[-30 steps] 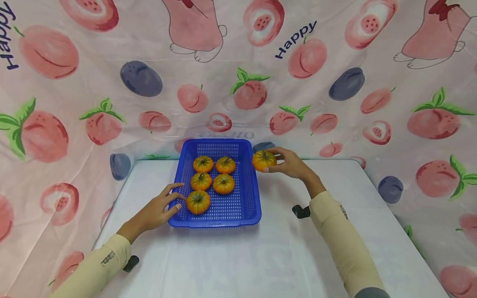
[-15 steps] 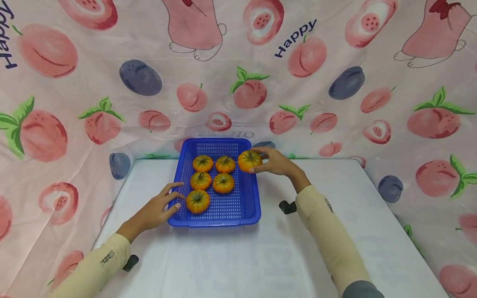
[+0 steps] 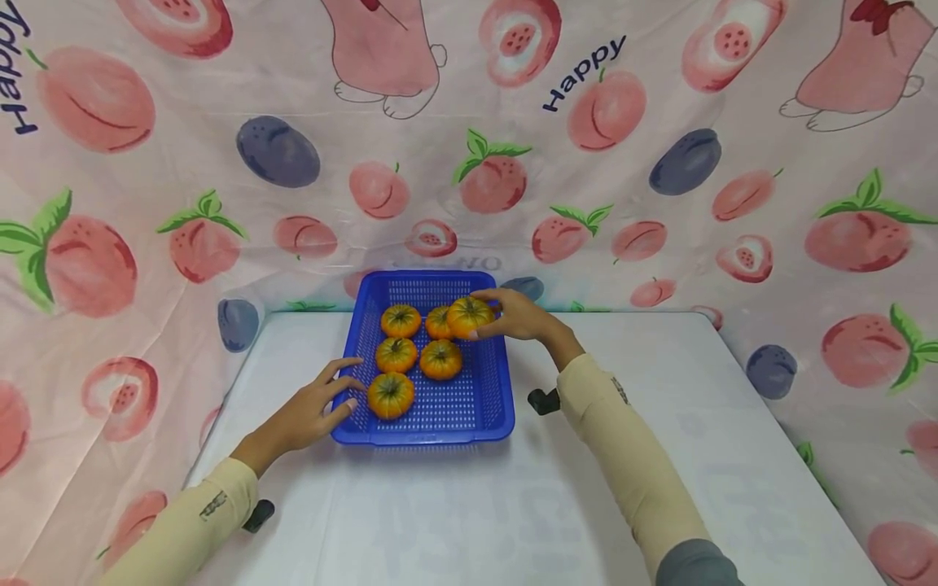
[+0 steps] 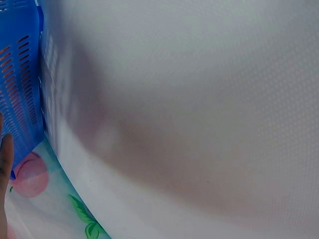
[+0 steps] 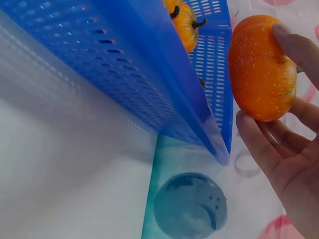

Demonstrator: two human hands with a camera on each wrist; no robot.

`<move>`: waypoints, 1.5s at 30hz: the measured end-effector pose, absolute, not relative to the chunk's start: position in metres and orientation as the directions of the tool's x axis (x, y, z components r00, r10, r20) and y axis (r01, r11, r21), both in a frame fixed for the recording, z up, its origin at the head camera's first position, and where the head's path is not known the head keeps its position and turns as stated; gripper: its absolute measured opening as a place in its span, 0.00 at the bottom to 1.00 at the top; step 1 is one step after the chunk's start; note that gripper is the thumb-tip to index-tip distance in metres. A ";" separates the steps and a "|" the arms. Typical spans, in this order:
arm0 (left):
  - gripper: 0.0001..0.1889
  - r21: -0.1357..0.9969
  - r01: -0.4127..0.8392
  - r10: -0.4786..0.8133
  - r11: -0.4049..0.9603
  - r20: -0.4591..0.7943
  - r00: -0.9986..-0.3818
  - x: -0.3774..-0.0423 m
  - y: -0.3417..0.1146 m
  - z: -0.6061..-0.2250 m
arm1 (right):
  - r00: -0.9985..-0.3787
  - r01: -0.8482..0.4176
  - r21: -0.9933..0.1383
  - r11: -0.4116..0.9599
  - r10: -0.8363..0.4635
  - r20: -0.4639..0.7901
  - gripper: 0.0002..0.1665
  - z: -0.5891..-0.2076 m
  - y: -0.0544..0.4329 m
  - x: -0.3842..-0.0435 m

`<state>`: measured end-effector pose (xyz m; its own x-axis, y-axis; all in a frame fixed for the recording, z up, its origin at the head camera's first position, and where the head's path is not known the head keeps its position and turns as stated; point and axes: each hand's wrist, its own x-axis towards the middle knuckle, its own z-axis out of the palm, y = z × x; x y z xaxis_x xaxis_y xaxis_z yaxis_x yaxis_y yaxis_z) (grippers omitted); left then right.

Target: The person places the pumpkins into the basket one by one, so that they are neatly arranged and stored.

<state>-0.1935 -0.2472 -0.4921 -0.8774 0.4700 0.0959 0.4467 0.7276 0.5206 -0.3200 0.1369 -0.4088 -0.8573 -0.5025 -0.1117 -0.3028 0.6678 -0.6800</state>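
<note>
A blue plastic basket (image 3: 421,439) with slotted walls stands on the table and holds several small orange pumpkins (image 3: 391,396). My right hand (image 3: 519,314) grips another pumpkin (image 3: 469,317) over the basket's right side, overlapping the back right pumpkin in the head view. In the right wrist view, the thumb lies on one side of this pumpkin (image 5: 261,69) and the fingers (image 5: 256,142) on the other, above the basket's rim. My left hand (image 3: 311,415) rests at the basket's left rim with loosely bent fingers, beside the front left pumpkin. Only its edge shows in the left wrist view.
The white tabletop (image 3: 469,513) extends around the basket. Behind it hangs a pink cloth (image 3: 410,155) printed with peaches, close to the basket's back edge. A small black object (image 3: 544,400) sits by the right wrist, and a similar one (image 3: 259,515) by the left.
My right hand has carried the pumpkin leftward, from outside the basket's right rim to over its inside. The left hand and the basket have stayed in place.
</note>
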 end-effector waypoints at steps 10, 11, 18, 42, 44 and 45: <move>0.15 0.524 0.438 0.467 0.730 0.086 -0.880 -0.193 -0.247 -0.491 | -0.855 -0.275 -0.677 0.682 -0.496 -0.153 0.49 -0.419 0.122 -0.329; 0.16 0.524 0.437 0.466 0.731 0.085 -0.881 -0.193 -0.247 -0.492 | -0.854 -0.274 -0.679 0.681 -0.497 -0.153 0.49 -0.420 0.120 -0.330; 0.16 0.527 0.436 0.467 0.729 0.082 -0.880 -0.194 -0.247 -0.490 | -0.852 -0.260 -0.691 0.675 -0.497 -0.166 0.48 -0.423 0.108 -0.336; 0.17 0.529 0.435 0.470 0.728 0.075 -0.879 -0.193 -0.248 -0.489 | -0.886 -0.215 -0.605 0.767 -0.414 -0.210 0.41 -0.441 0.076 -0.344; 0.17 0.530 0.434 0.471 0.728 0.073 -0.879 -0.193 -0.248 -0.488 | -0.892 -0.218 -0.594 0.774 -0.405 -0.201 0.40 -0.442 0.075 -0.345; 0.17 0.528 0.435 0.472 0.729 0.073 -0.879 -0.193 -0.248 -0.488 | -0.894 -0.215 -0.593 0.776 -0.400 -0.199 0.40 -0.443 0.075 -0.346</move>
<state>-0.1933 -0.2481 -0.4880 -0.8787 0.4717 0.0728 0.4352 0.7291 0.5283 -0.3456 0.0750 -0.4427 -0.8944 -0.4005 -0.1992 -0.2155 0.7760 -0.5928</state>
